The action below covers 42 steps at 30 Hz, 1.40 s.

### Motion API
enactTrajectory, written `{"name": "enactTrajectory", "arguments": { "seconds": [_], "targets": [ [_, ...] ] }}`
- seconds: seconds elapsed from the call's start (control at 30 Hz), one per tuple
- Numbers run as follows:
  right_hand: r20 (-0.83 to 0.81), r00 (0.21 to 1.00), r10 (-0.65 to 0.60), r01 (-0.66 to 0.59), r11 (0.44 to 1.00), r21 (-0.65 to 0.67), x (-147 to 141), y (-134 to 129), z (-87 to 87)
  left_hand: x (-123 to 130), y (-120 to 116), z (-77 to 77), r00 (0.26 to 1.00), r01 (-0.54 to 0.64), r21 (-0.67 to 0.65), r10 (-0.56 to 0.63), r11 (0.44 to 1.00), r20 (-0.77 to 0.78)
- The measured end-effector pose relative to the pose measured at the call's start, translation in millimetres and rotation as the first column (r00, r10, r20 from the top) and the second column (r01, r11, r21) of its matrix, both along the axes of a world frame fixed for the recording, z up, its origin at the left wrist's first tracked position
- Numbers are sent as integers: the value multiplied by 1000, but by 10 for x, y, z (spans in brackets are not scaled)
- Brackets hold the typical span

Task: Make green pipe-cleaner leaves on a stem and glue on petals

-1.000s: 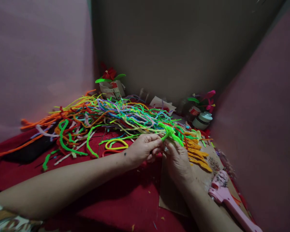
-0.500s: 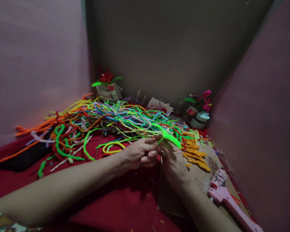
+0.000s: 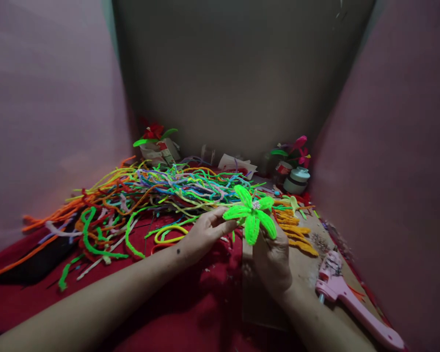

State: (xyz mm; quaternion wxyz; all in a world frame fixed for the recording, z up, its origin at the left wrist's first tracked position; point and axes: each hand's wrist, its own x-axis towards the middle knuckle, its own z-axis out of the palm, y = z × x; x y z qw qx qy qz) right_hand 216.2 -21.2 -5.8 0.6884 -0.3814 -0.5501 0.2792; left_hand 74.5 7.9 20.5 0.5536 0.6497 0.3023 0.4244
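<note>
A bright green pipe cleaner flower [image 3: 252, 221] faces me, its several looped petals spread around a small pale centre. My right hand [image 3: 273, 261] is closed behind it; the petals hide the fingertips and whatever stem they grip. At the tip of the left petal, my left hand [image 3: 209, 230] has thumb and forefinger closed on the edge. Just beyond both hands lies a tangled heap of multicoloured pipe cleaners [image 3: 176, 183]. Orange-yellow pipe cleaner pieces [image 3: 297, 234] rest to the right of my right hand.
A pink glue gun [image 3: 355, 303] lies on the cardboard [image 3: 300, 274] at right. Scissors with yellow handles [image 3: 168, 235] sit on the red cloth [image 3: 183, 308]. Behind stand a light blue jar [image 3: 297, 180], a red flower [image 3: 154, 132] and a pink flower [image 3: 301, 149].
The green flower has turned from edge-on to face me, showing its petals and centre. My left hand has moved from the flower's underside to a petal tip. The camera view has shifted slightly.
</note>
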Motion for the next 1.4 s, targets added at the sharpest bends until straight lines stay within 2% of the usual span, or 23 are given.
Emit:
{"name": "enactTrajectory", "arguments": {
  "seconds": [0.07,0.13,0.3,0.37,0.47,0.57,0.63,0.73,0.8,0.87,0.97,1.17,1.4],
  "targets": [
    [84,996,-30,26,999,41,25,-21,19,-24,-23,22,997,-74,39,74,996,-5],
    [117,991,-62,56,997,54,40,-40,40,-38,-57,26,997,-81,19,81,997,21],
    [177,978,-110,101,993,59,60,-32,33,-1,-196,25,975,182,-98,-167,978,146],
    [230,963,-141,123,988,90,67,-17,13,33,-241,28,950,242,-118,-210,963,232],
    [322,927,-191,142,975,169,71,-6,-6,70,-277,45,939,248,-179,-190,952,287],
    [400,887,-232,142,960,241,68,-4,-16,65,-304,86,974,185,-211,-149,960,172],
    [429,866,-256,148,952,268,65,1,-23,46,-331,124,993,115,-158,-108,981,55],
    [457,843,-283,152,941,302,57,10,-29,24,-378,174,998,9,35,-6,999,-63],
    [472,833,-287,141,936,322,51,11,-26,20,-401,191,993,-47,182,66,982,-103],
    [473,836,-277,131,939,319,44,6,-18,20,-410,195,988,-72,258,105,963,-116],
    [466,845,-262,135,948,288,35,-9,-10,17,-405,179,985,-88,294,128,952,-119],
    [433,878,-205,100,963,252,22,-25,-15,11,-374,123,968,-127,460,211,879,-135],
    [356,920,-164,91,973,213,22,-30,-8,0,-357,135,972,-67,425,155,903,-175]
  ]
}}
